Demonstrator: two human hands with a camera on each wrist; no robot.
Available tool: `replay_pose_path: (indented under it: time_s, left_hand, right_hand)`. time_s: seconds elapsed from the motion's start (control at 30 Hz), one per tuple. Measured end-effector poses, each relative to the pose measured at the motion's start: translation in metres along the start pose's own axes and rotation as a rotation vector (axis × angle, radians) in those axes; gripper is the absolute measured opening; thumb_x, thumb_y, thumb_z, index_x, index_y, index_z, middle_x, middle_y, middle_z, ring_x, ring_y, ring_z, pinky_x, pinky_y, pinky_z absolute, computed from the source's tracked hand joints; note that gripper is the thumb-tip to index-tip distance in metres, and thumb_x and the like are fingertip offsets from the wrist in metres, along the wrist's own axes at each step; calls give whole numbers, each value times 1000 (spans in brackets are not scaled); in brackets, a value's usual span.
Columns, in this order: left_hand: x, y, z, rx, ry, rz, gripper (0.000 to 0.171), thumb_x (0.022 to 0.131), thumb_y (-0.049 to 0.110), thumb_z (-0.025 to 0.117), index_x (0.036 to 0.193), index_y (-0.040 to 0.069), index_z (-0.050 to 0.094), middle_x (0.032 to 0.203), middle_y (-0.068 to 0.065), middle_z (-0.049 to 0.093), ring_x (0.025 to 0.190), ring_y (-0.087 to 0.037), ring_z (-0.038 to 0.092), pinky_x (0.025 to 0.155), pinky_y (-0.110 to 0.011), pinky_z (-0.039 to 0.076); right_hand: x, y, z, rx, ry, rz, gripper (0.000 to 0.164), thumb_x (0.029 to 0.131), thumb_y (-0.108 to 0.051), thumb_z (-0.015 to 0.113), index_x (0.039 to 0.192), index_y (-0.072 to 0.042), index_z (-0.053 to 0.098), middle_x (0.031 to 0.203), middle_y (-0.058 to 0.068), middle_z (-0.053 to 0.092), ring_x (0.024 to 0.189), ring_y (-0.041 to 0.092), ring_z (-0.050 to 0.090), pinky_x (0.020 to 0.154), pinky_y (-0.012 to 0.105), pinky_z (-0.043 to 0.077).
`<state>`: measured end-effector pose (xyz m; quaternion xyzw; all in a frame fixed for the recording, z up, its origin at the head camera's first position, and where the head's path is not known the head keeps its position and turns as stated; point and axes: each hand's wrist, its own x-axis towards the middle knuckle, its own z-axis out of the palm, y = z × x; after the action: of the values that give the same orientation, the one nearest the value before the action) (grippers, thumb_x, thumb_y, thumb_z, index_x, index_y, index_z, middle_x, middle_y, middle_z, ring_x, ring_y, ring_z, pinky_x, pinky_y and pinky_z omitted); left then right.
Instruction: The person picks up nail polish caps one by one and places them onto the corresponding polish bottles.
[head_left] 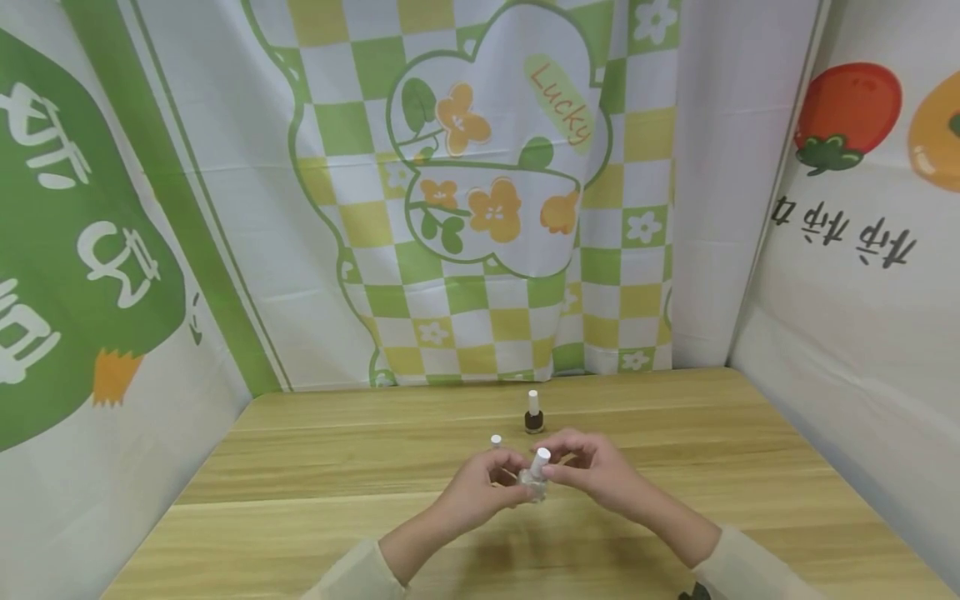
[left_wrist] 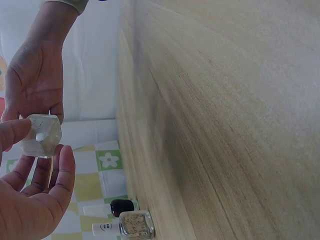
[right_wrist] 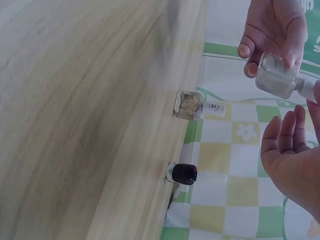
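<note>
A clear glass nail polish bottle (head_left: 534,483) with a white cap (head_left: 541,458) is held above the table, tilted slightly. My left hand (head_left: 480,492) grips its glass body between thumb and fingers. On the other side my right hand (head_left: 600,473) pinches the white cap; in the right wrist view the cap (right_wrist: 306,89) sits on the bottle's neck. Behind the hands stands a dark nail polish bottle (head_left: 534,419) with a white cap. A glitter nail polish bottle (right_wrist: 189,105) stands nearby, its body hidden by my left hand in the head view.
The wooden table (head_left: 315,467) runs back to a checked, flower-printed curtain (head_left: 465,317). Printed cloth walls (head_left: 862,333) border it on both sides. A small dark object (head_left: 697,592) shows at the bottom edge, too cut off to identify.
</note>
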<state>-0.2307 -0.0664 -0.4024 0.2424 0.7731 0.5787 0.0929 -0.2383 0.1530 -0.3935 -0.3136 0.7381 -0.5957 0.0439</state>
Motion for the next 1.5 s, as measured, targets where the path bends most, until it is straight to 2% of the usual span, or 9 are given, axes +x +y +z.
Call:
replay_pose_path:
  time_s: [0.1, 0.33, 0.53, 0.67, 0.83, 0.97, 1.07, 1.33, 1.5]
  left_hand:
    - [0, -1, 1, 6, 18, 11, 24, 85, 4, 72, 108, 0, 65, 99, -4, 65, 87, -20, 61, 70, -29, 55]
    - [-1, -1, 2, 19, 62, 16, 21, 87, 15, 73, 105, 6, 66, 97, -1, 65, 86, -20, 62, 69, -31, 55]
    - [-2, -2, 4, 39, 78, 40, 18, 87, 16, 74, 101, 9, 66, 95, 0, 66, 85, -19, 62, 70, -30, 55]
    - [-3, -1, 4, 38, 80, 49, 19, 86, 16, 74, 101, 7, 66, 95, 0, 66, 85, -18, 62, 69, -29, 55]
    - [-3, 1, 3, 44, 85, 56, 20, 86, 14, 73, 103, 6, 66, 97, -1, 65, 87, -19, 62, 69, -29, 56]
    - [-3, 3, 3, 54, 77, 50, 19, 87, 9, 71, 104, 3, 66, 99, -4, 66, 88, -21, 62, 70, -29, 56]
    - [-3, 4, 3, 61, 79, 43, 19, 87, 6, 71, 104, 1, 65, 99, -6, 66, 88, -23, 62, 70, -30, 56]
    - [-4, 2, 4, 13, 91, 61, 20, 86, 11, 74, 104, 4, 66, 99, -3, 66, 86, -19, 63, 69, -29, 56]
    - [-6, 1, 5, -5, 70, 68, 21, 86, 13, 73, 104, 5, 66, 100, -3, 66, 86, -19, 62, 71, -28, 56]
  right_hand:
    - [0, 0, 2, -10, 20, 6, 26, 91, -10, 67, 112, 5, 65, 105, 13, 62, 92, 20, 57, 78, 34, 54]
    - [2, -3, 10, -48, 94, 35, 18, 91, -14, 69, 102, 0, 65, 95, 11, 63, 86, 21, 59, 74, 36, 55]
    - [2, -4, 16, -43, 143, 51, 20, 89, -13, 71, 99, 1, 62, 91, 10, 62, 83, 19, 58, 71, 30, 54]
    - [2, -1, 13, -38, 99, 22, 22, 90, -12, 69, 106, 0, 62, 94, 11, 61, 87, 21, 58, 73, 31, 54]
    - [2, 0, 6, 6, 7, 9, 32, 93, -10, 64, 123, -1, 61, 109, 16, 58, 94, 28, 58, 78, 38, 56]
    - [4, -2, 3, 23, -23, -27, 31, 95, -9, 62, 124, 1, 62, 116, 25, 56, 97, 27, 57, 80, 43, 55]
    - [5, -4, 3, 19, -25, -58, 28, 94, -7, 62, 121, 2, 63, 114, 28, 56, 97, 23, 56, 80, 42, 55]
    - [4, -5, 9, -19, 61, -25, 22, 91, -10, 68, 109, 2, 67, 99, 11, 63, 84, 17, 58, 71, 31, 55]
    - [4, -4, 14, 11, 105, -9, 18, 88, -10, 70, 99, 4, 64, 92, 9, 63, 76, 17, 59, 66, 29, 54]
